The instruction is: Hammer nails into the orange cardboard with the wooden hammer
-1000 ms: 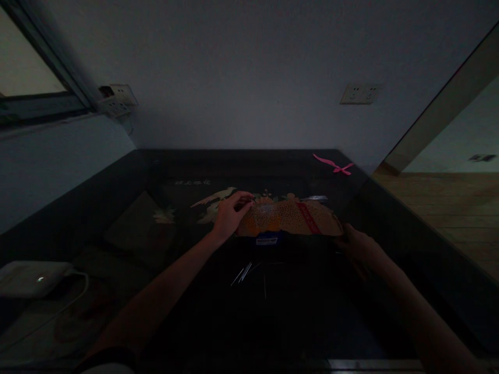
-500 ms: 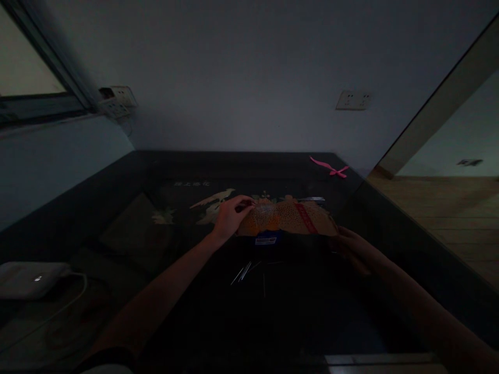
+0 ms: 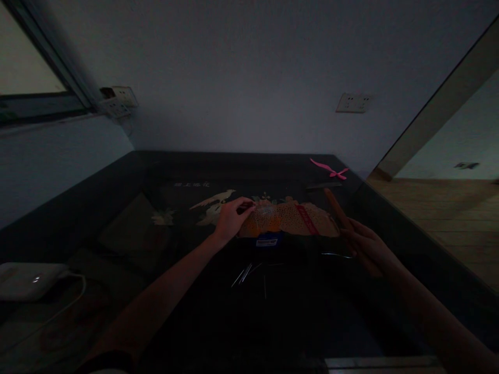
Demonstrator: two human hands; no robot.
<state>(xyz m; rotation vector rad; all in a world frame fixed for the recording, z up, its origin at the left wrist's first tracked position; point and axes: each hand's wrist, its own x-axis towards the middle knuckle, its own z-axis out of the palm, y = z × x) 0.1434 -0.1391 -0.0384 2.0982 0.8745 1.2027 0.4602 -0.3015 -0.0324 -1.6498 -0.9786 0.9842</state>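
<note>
Both hands [image 3: 230, 221] seemingly on packet [image 3: 290, 221]

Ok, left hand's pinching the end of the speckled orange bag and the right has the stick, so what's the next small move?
Probably bring the stick in the right hand down to the bag's right end. The left hand pins the left end on the dark table, while the stick's tip is raised beside the right end.

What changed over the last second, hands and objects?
The right hand drew back from the right end of the speckled orange packet and now holds a brown stick raised up and away from it. The left hand kept its pinch on the packet's left end, and the packet stayed put. The pink ribbon and the thin metal pins did not move.
</note>
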